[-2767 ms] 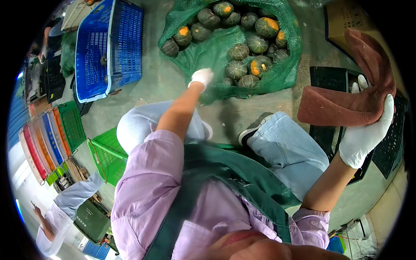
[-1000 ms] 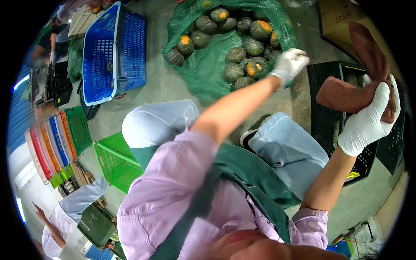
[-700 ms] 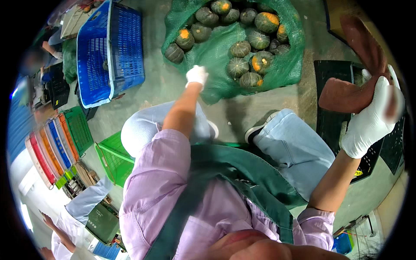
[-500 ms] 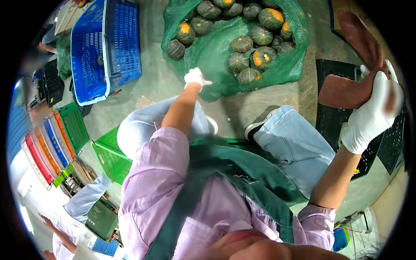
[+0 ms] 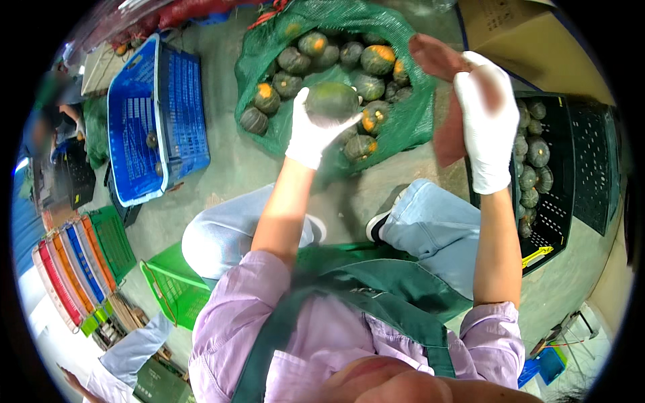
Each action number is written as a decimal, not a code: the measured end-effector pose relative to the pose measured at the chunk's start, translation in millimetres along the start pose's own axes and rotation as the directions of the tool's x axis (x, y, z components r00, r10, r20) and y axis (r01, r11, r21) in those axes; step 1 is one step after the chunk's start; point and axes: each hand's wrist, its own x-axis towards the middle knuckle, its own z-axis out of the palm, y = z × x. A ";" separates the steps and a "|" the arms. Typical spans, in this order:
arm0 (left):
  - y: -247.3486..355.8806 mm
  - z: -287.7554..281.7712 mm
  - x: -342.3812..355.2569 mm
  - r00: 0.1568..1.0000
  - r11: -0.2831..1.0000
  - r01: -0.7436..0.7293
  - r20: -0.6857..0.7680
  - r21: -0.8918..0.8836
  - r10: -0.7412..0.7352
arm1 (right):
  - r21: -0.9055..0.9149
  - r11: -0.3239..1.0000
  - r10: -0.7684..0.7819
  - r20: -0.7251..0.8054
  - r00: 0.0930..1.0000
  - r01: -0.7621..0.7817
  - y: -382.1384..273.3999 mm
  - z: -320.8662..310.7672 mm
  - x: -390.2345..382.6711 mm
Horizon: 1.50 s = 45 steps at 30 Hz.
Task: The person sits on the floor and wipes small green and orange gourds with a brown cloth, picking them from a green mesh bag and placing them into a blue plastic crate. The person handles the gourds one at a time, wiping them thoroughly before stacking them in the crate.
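Observation:
My left hand, in a white glove, grips a dark green squash from its left and near sides, above a green mesh sack. Inside the sack lie several green squashes, some with orange patches. My right hand, also white-gloved, is closed on a reddish-brown cloth to the right of the sack. One end of the cloth sticks out past the fingers and another hangs down beside the palm.
At right stands a black crate with several small squashes in it, below a cardboard box. A blue crate is at left, a green crate by my left leg. Coloured crates are stacked farther left. Other people are at the left.
My left hand has come up holding a squash, where it was empty at the sack's near edge. My right hand has moved left with the cloth, uncovering the black crate's squashes.

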 end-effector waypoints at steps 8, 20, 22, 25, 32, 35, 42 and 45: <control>-65.3 115.1 -39.7 0.993 0.957 -0.114 0.016 0.268 0.114 | -0.323 0.883 -0.290 0.193 0.937 0.340 20.9 38.9 -45.4; -70.6 133.2 -55.1 0.975 0.973 -0.221 0.052 0.071 0.218 | 0.144 0.986 0.057 0.204 0.977 -0.087 38.9 5.5 -18.5; -91.4 125.8 -51.6 0.875 0.853 -0.480 0.177 0.206 0.450 | 0.467 0.806 0.251 0.286 0.925 -0.364 32.6 23.1 -36.3; -91.0 123.3 -54.9 0.898 0.881 -0.397 0.311 0.260 0.313 | 0.601 0.574 0.367 0.418 0.831 -0.556 31.4 10.8 -28.9; -110.9 128.4 -79.1 0.848 0.663 -0.529 0.341 0.529 0.405 | 0.544 0.739 0.314 0.243 0.918 -0.397 49.1 -6.2 -10.2; -104.3 131.0 -79.7 0.740 0.347 -0.638 0.421 0.688 0.525 | 0.413 0.883 0.226 0.042 0.973 -0.222 51.2 -14.4 1.5; -115.8 125.7 -27.5 0.916 0.524 -0.387 0.252 0.759 0.312 | 0.464 0.885 0.104 -0.118 0.988 -0.038 -6.5 -35.1 1.8; -158.7 132.7 13.2 0.949 0.580 -0.315 0.237 0.752 0.208 | 0.265 0.951 -0.088 -0.255 0.963 0.158 -33.5 -42.1 -10.7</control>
